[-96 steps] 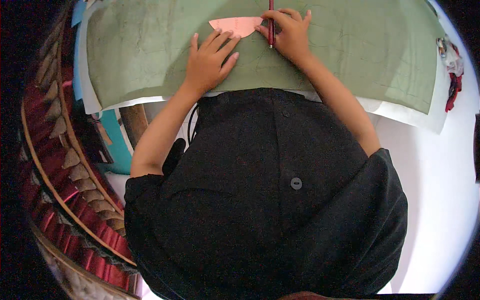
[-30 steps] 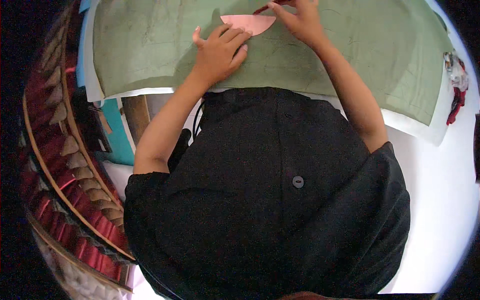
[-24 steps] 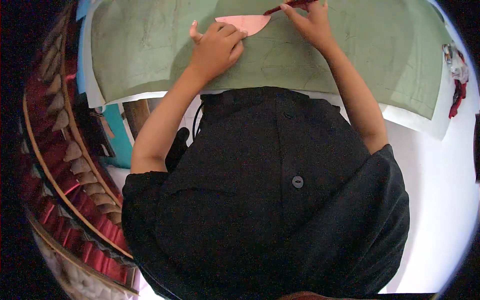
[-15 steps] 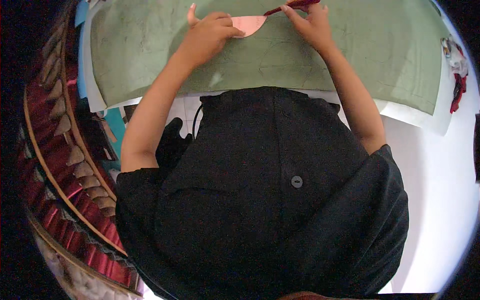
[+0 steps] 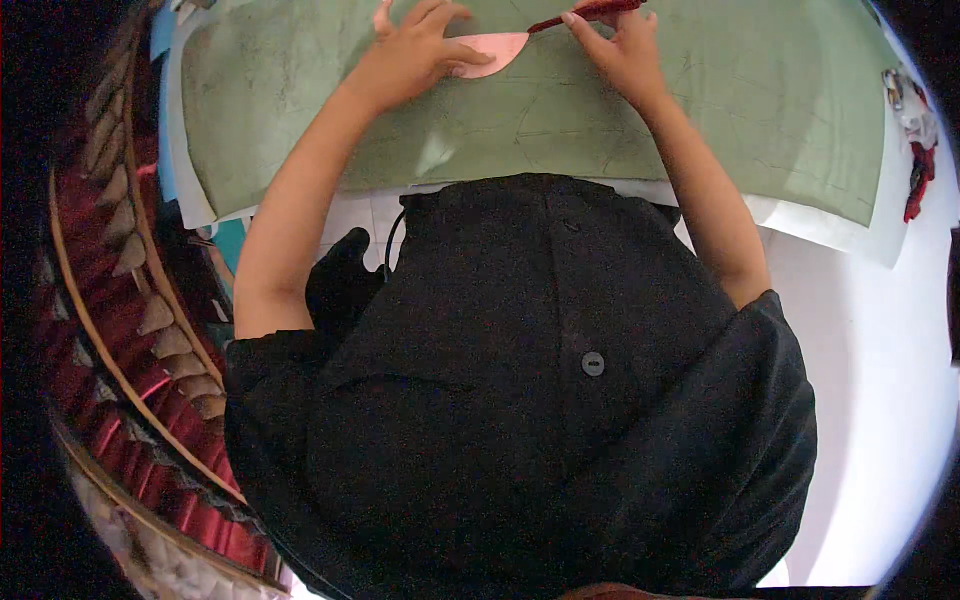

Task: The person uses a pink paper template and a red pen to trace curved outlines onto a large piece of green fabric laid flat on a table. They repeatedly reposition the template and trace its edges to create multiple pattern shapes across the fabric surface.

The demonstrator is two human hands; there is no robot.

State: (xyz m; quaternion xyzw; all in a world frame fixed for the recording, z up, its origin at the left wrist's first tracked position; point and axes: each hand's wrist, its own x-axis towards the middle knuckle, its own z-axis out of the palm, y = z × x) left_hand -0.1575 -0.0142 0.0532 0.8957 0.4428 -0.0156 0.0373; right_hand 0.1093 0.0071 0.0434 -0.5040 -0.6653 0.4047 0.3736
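A pale pink, half-round flat piece [image 5: 497, 46] lies on the green table cover [image 5: 560, 115] near the top of the view. My left hand [image 5: 408, 58] rests over its left end, thumb stretched along the piece and the other fingers spread apart. Between the fingers of my right hand [image 5: 622, 55] is a dark red tapering piece [image 5: 562, 20] that looks like cloth. Its narrow tip meets the right-hand point of the pink piece. The far part of the red piece is cut off by the upper edge, and my fingers cover some of it.
White sheeting [image 5: 815, 222] sticks out from under the green cover at the near edge. At the table's right side lies a small heap of plastic and dark red scraps [image 5: 918, 160]. A dark red sofa with carved wooden trim [image 5: 150, 330] stands on the left.
My left hand has shifted slightly left and its fingers have spread and lifted off the pink piece, leaving the thumb along it. My right hand is almost unmoved, still with the red piece.
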